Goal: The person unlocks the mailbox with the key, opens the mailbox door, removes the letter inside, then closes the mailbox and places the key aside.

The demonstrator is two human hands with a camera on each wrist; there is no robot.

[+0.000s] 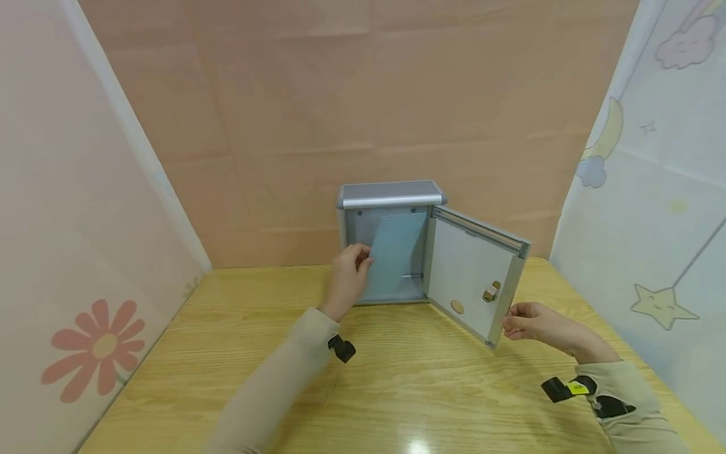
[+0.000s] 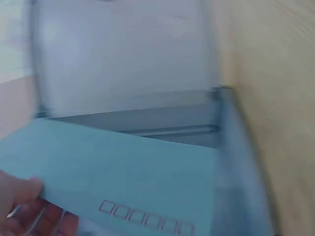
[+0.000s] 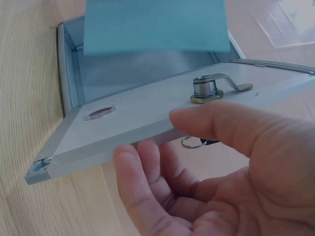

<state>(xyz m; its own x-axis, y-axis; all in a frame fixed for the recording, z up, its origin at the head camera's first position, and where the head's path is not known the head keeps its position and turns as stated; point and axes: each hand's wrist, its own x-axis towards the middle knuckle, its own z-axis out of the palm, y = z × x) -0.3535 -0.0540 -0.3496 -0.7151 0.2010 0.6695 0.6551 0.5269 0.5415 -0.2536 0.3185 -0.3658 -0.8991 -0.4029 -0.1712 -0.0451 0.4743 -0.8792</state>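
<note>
A small grey metal mailbox (image 1: 391, 194) stands upright at the back of the table, its door (image 1: 465, 268) swung out to the right. My left hand (image 1: 347, 280) pinches the left edge of a light blue envelope (image 1: 396, 252), which is tilted in the box's opening. A row of small red printed squares (image 2: 145, 216) shows on the envelope in the left wrist view. My right hand (image 1: 547, 328) holds the door's free edge, thumb (image 3: 202, 120) on the inner face and fingers at the outer side. On that inner face sits a cam lock (image 3: 206, 89).
The mailbox rests on a wooden table (image 1: 187, 353). Behind it hangs a peach-coloured backdrop (image 1: 272, 126), with patterned panels at left and right. A key ring (image 3: 193, 142) hangs on the door's outer side. An oval window (image 3: 99, 113) is in the door.
</note>
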